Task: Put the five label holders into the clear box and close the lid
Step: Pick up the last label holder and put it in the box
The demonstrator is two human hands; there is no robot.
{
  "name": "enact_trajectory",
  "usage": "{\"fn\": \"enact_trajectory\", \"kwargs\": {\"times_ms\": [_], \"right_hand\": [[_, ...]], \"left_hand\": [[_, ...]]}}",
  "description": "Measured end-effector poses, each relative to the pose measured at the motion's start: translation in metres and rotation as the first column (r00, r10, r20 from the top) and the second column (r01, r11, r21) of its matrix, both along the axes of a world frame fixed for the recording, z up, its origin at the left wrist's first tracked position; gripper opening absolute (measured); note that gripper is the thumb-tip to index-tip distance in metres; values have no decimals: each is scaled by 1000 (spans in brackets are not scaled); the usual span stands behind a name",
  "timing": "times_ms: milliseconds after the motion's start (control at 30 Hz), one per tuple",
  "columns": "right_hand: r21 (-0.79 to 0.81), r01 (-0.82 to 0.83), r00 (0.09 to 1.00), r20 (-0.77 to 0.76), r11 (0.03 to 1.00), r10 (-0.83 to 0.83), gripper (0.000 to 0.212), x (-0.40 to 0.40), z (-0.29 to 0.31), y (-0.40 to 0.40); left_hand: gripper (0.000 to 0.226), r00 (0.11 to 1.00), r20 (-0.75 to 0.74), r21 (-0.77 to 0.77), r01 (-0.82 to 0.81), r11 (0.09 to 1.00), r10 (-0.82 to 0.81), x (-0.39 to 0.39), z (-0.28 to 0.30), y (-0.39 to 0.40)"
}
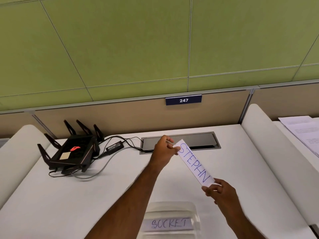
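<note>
Our left hand (163,151): pinches the far end of the label holder (194,162) marked STEPHN.
Our right hand (220,190): grips its near end.
Clear box (170,219): on the desk (103,195) below, holding a SOCKET label.
Router (72,149): far left.

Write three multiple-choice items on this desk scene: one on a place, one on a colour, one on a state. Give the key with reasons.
1. Where is the clear box?
A. On the desk, near edge, below the hands
B. On the router
C. On the partition

2. What colour is the writing on the held label holder?
A. Red
B. Blue
C. Green

3. How is that label holder held?
A. Lying flat on the desk
B. By the left hand alone
C. Between both hands, one at each end

Key:
1 A: it sits at the bottom of the view, with SOCKET readable in it.
2 B: the letters STEPHN are blue.
3 C: the left hand pinches the far end, the right hand the near end, above the desk.
</note>
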State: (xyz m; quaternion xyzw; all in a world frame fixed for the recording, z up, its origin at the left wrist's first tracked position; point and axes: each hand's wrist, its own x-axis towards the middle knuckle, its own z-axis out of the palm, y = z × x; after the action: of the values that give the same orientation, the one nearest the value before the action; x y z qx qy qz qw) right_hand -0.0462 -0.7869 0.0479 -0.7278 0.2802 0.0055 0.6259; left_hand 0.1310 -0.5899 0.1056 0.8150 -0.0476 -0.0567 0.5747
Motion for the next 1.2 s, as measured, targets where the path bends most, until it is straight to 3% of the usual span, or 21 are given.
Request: {"fn": "enact_trajectory", "kwargs": {"times_ms": [200, 433, 833, 967, 1200], "right_hand": [[1, -91, 996, 7, 996, 91, 47, -3, 4, 14], [89, -149, 989, 31, 985, 147, 52, -3, 17, 34], [14, -282, 959, 24, 959, 281, 61, -9, 13, 54], [-28, -296, 955, 21, 955, 297, 59, -12, 7, 55], [-68, -288, 956, 31, 955, 290, 48, -20, -4, 52]], "left_hand": [[35, 998, -44, -67, 33, 997, -36, -23, -6, 47], [34, 997, -72, -35, 37, 999, -39, -51, -10, 100], [50, 986, -167, 14, 23, 1000, -21, -99, -42, 152], [63, 982, -181, 57, 69, 996, -57, -114, -51, 161], [59, 991, -128, 105, 63, 992, -49, -135, -61, 169]]}}
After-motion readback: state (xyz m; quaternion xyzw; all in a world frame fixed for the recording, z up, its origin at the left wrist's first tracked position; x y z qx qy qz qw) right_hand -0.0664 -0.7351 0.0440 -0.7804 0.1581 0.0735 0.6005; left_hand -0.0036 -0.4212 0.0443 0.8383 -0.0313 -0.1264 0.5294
